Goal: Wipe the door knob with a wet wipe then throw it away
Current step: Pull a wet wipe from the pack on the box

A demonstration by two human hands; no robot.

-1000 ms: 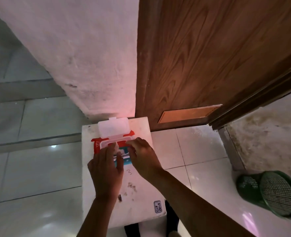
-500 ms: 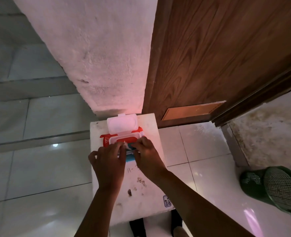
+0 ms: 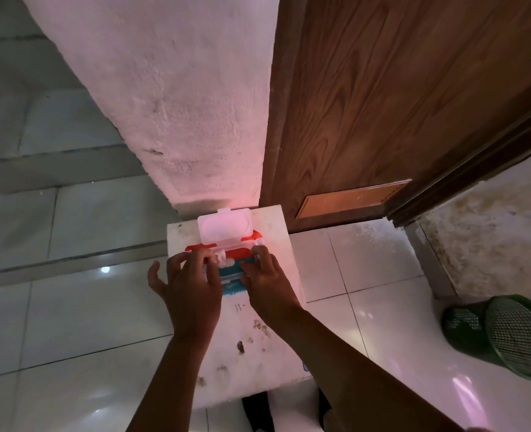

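Early stage: left hand (image 3: 192, 285) pinches wet wipe (image 3: 221, 259) from open wipe pack (image 3: 226, 241); right hand (image 3: 265, 280) steadies pack. Wiping, binning pending.

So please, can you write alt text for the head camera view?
Two hands work at an open wet wipe pack on a white stand: the left hand pinches a white wipe, the right hand steadies the pack. A green mesh bin lies tipped nearby.

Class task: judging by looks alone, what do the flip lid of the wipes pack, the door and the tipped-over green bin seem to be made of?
Translucent white flip lid: probably smooth moulded plastic; light shows through.
Brown door: wood or wood-look veneer, semi-matte; swirling grain visible.
Green bin: mesh, plastic or coated wire; which one is unclear.
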